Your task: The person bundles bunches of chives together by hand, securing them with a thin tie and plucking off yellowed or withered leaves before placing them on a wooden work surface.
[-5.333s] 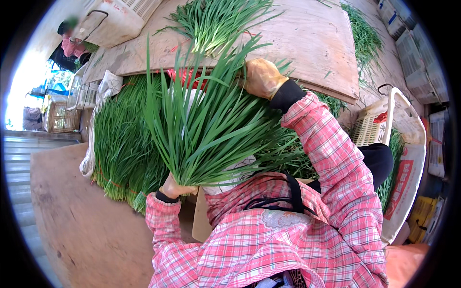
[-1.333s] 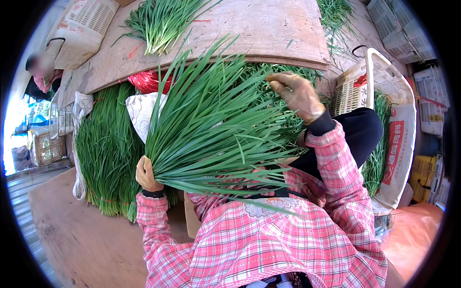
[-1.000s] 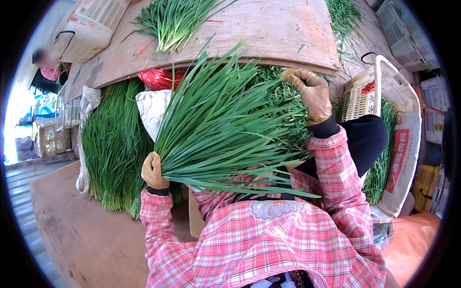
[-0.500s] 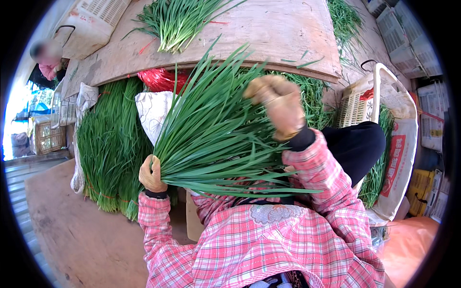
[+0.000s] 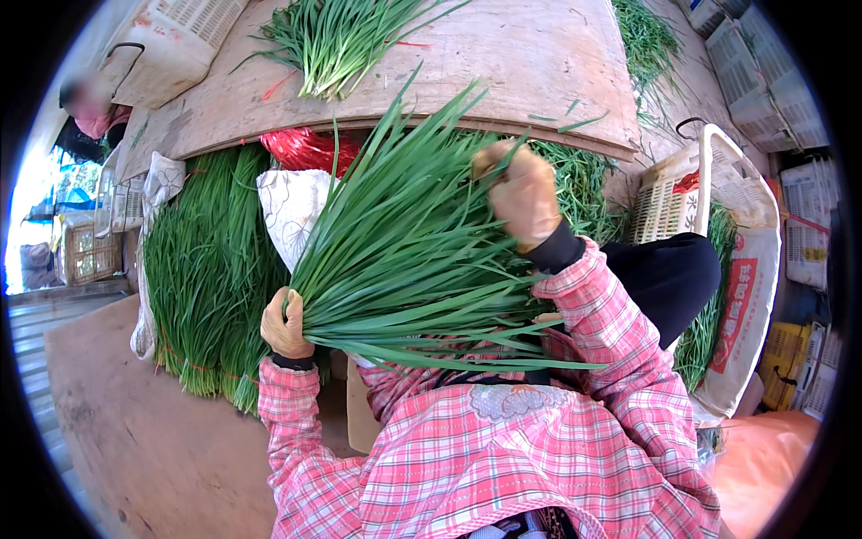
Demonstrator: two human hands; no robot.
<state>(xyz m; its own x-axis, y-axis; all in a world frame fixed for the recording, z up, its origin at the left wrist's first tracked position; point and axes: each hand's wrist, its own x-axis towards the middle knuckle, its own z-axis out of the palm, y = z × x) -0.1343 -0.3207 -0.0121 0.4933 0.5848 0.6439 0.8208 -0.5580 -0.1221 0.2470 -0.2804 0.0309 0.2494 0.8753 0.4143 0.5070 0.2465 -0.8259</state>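
Note:
A big fanned bunch of garlic chives spreads across my lap. Its stem end is wrapped in my left hand, whose thumb lies over the stalks. Up at the far right side of the fan is my right hand, gloved, its fingers curled in at the leaf tips and slightly blurred. Tied bundles of chives stand to the left of my left hand. Behind the held bunch lie a white cloth and a heap of red plastic twine.
A wooden board ahead carries another chive bunch. To the right stands a white crate beside a white sack with greens. An orange plastic bag lies at lower right. Another person is at far left.
My right hand has shifted slightly, and its fingers now curl at the leaf tips with less blur. My left hand keeps its hold on the stems.

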